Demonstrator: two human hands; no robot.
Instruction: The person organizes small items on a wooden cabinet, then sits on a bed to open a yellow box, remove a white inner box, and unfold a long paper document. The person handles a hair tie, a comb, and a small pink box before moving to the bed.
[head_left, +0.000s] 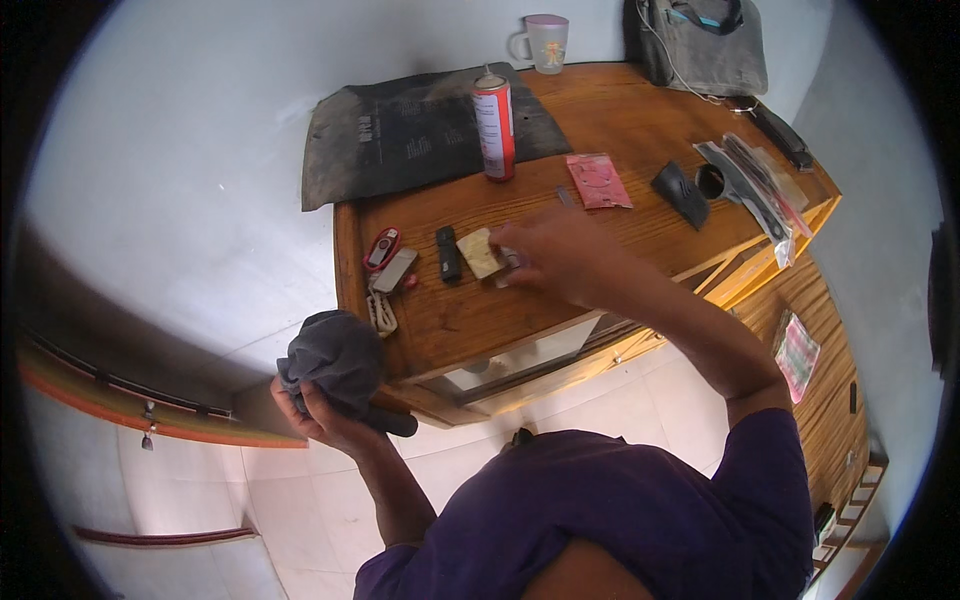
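My left hand (322, 416) grips a bunched dark grey cloth (334, 356) beside the front left corner of a wooden cabinet. A dark rounded piece (394, 421) juts out by that wrist; whether it belongs to the cloth I cannot tell. Over the cabinet top (465, 322), my right hand (555, 251) has its fingers lowered around a small pale item (510, 259), blurred and partly hidden. Close to its fingertips lies a cream-coloured square block (480, 253). Left of the block are a black stick-shaped device (448, 255), a grey rectangular piece (394, 271) and a USB stick (384, 247) with a red loop.
A red and white spray can (495, 131) stands upright by a dark mat (420, 127). Further right are a pink packet (600, 181), a black piece (681, 195) and plastic sleeves (750, 187). A lidded mug (547, 45) and a grey bag (705, 49) stand at the back.
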